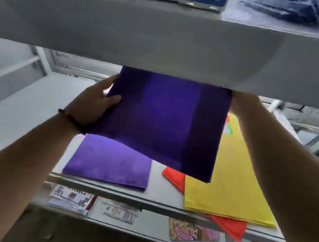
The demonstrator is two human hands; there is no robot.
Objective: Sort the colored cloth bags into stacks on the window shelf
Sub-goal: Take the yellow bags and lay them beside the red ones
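You held a purple bag (160,119) flat in the air between both hands, above the window shelf (160,182) and partly tucked under the grey upper shelf (163,42). Your left hand (95,102) pinched its left edge, thumb on top and fingers beneath. Your right hand (243,103) was at the far right corner, but the upper shelf and the bag hid its fingers, so I could not tell how it gripped.

The risk, as I judged it, was the sag. The bag was thin, limp, matte cloth, a flat rectangle with a darker band down its right side, and its near corner drooped toward the yellow bag (233,180) and the red bag (176,178) beneath that. If you lowered it there, it would land on the wrong pile. The purple stack (108,164) lay to the left, near the shelf's front edge, so a careless drop could also nudge it over the lip. The far edge could have snagged under the upper shelf too.

The shelf itself looked smooth, hard and pale; the cloth seemed light and liable to slide.
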